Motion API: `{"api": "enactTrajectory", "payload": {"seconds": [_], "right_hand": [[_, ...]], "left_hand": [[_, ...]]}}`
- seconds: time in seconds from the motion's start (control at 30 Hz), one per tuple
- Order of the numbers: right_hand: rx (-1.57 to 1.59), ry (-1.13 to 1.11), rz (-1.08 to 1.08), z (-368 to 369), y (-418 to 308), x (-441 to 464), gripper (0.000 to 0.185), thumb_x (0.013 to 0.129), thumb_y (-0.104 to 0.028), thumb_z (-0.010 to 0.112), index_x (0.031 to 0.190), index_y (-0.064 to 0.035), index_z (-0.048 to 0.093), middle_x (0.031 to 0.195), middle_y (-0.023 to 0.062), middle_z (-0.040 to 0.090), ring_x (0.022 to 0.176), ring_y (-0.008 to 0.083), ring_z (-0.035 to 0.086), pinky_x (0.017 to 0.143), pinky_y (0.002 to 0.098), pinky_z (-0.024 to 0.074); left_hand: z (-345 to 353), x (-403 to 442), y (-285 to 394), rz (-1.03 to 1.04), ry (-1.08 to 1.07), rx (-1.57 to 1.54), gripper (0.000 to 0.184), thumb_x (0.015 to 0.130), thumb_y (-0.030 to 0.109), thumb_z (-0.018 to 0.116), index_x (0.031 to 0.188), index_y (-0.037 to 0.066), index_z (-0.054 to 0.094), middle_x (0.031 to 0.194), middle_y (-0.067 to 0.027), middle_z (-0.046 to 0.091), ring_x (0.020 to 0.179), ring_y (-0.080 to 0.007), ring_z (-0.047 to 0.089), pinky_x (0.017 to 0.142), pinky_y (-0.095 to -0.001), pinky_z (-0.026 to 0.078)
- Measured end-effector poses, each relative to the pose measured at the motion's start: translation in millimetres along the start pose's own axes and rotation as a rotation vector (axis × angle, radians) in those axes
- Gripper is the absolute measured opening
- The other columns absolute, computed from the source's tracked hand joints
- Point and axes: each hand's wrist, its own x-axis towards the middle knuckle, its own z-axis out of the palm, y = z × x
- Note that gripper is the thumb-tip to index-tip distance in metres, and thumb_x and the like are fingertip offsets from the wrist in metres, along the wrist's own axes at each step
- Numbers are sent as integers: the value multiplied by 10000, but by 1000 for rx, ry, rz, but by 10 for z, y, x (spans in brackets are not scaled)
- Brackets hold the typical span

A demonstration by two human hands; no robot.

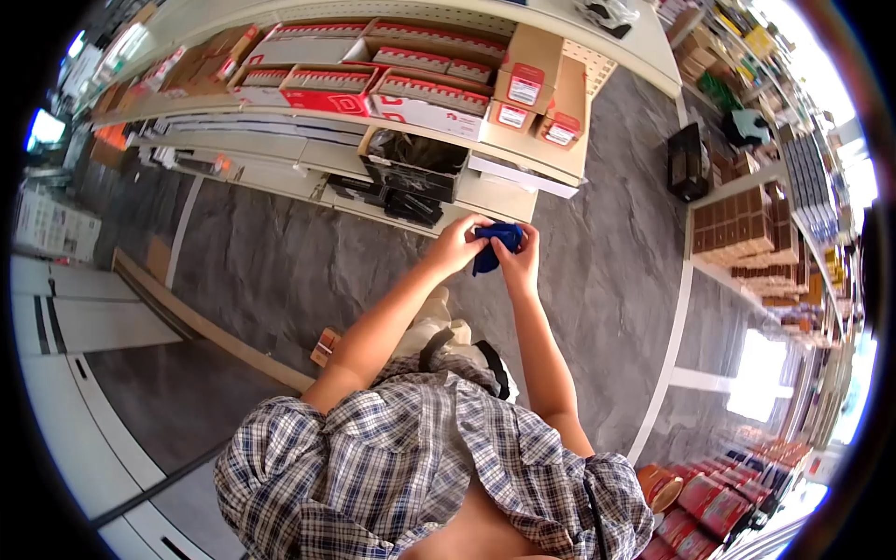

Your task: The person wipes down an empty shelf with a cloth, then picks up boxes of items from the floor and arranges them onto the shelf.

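Observation:
A small dark-blue piece of what looks like cloth is held up in front of me, bunched or folded, with one part hanging down at its left. My left hand pinches its left side between thumb and fingers. On the other side, my right hand grips the right part, thumb pressed on the front. Both hands are closed on it and close together, above the floor and just in front of the shelf's lower edge. The fingers behind the cloth are partly hidden.
Ahead stands a shelf unit with red-and-white boxes, brown cartons and a black open box. Stacked brown boxes fill shelving at right. White cabinets stand at left. A small box lies on the floor.

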Motion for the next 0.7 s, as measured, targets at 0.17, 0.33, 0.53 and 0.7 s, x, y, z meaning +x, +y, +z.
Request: {"api": "enactTrajectory", "payload": {"seconds": [0.17, 0.33, 0.53, 0.7], "right_hand": [[-7, -317, 65, 110, 56, -299, 460, 762, -11, 685, 1123, -37, 401, 933, 77, 583, 853, 125, 558, 751, 250, 464], [-55, -446, 85, 407, 239, -445, 506, 739, 46, 641, 1185, -49, 421, 986, 104, 589, 887, 152, 563, 785, 270, 459], [-249, -618, 14, 1245, -8, -729, 514, 706, -57, 725, 1176, -40, 516, 1025, 98, 598, 920, 152, 565, 809, 279, 456], [-222, -754, 122, 2263, -70, -898, 427, 744, -56, 694, 1136, -21, 529, 922, 67, 624, 830, 140, 586, 761, 280, 484]], "left_hand": [[-118, -405, -481, 69, 243, -167, 178, 800, -36, 589, 975, -3, 591, 917, -79, 639, 793, -130, 611, 708, -258, 493], [-631, -763, -585, -48, 305, -205, 148, 836, -20, 555, 982, -20, 575, 957, -97, 635, 887, -143, 602, 800, -258, 468], [-1376, -1160, -825, -85, 380, -333, 168, 875, -43, 455, 1010, 3, 542, 1093, -91, 604, 977, -135, 564, 861, -263, 439], [-2407, -1596, -1044, -234, 363, -424, 256, 831, -31, 394, 998, 52, 569, 1117, -89, 603, 988, -148, 570, 844, -249, 435]]}}
